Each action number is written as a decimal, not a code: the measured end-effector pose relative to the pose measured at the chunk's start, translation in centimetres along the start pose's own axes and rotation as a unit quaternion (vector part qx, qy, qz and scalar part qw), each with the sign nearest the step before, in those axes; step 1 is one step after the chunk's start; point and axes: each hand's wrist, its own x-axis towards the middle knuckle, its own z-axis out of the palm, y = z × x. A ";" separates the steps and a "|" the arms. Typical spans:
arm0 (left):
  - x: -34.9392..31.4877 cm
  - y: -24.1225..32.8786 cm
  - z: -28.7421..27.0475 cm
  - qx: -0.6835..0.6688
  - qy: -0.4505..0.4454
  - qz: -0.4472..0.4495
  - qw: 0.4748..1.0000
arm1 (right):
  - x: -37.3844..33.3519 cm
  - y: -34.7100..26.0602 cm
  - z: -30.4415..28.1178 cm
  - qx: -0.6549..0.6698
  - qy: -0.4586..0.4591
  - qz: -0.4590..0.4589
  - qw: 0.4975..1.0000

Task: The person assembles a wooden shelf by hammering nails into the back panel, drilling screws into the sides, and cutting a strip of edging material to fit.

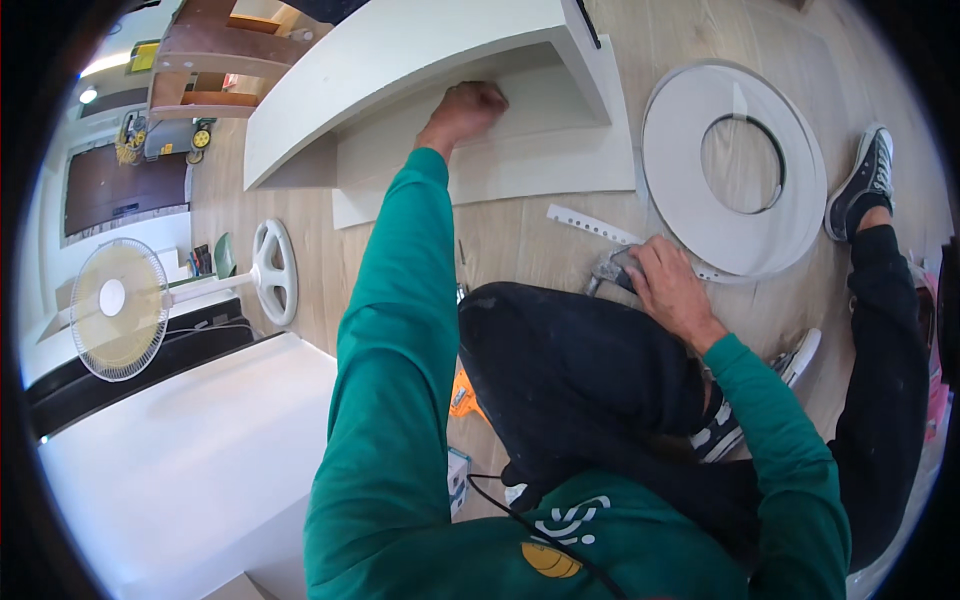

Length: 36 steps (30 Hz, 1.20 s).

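Note:
My left hand [472, 115] reaches inside a white, curved-sided box-like piece [420, 62] lying on the floor. Its fingers are curled into a slightly blurred fist close to the inner panel; whatever they may hold is hidden. Beside my bent knee, my right hand [672, 288] has its fingers closed over the dark end of a grey-and-black hand tool [612, 266]. That tool's exact kind is hard to make out. Just beyond it lies a pale strip with a row of holes [592, 223], partly passing behind the tool and my fingers.
A large white ring-shaped panel [680, 170] lies flat at the right, near my shoe [868, 180]. Leftward are a white fan [118, 310] lying on its side and a white surface [200, 450]. Wooden framing [215, 60] stands far left. An orange object [463, 396] sits by my leg.

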 end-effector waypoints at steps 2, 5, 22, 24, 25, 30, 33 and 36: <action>0.2 -0.8 -0.2 -0.024 -0.002 -0.017 1.000 | 0.0 -0.1 0.1 -0.007 -0.001 -0.005 1.000; 0.7 -0.7 -0.5 -0.053 -0.004 -0.041 0.998 | 0.1 -0.1 0.1 -0.012 0.000 -0.002 1.000; 3.1 -0.2 -2.0 -0.064 -0.116 0.008 0.991 | 0.1 -0.1 0.3 -0.012 -0.008 0.007 1.000; 3.2 0.0 -1.6 -0.023 -0.103 0.023 0.994 | 0.1 -0.1 0.4 -0.013 -0.006 0.008 1.000; 3.3 -0.3 -1.5 0.000 -0.088 0.029 0.996 | 0.1 -0.2 0.5 -0.014 -0.005 0.005 1.000; 5.2 8.5 -0.9 0.335 -0.165 0.009 0.928 | -0.3 1.1 0.1 -0.042 -0.006 0.030 0.999; 6.4 4.2 -0.9 0.407 -0.216 0.101 0.882 | -0.1 -0.4 0.1 -0.038 -0.019 0.015 0.999; 5.2 -1.4 -0.1 0.128 -0.165 0.039 0.977 | 0.1 -0.8 0.3 -0.030 -0.019 0.000 0.999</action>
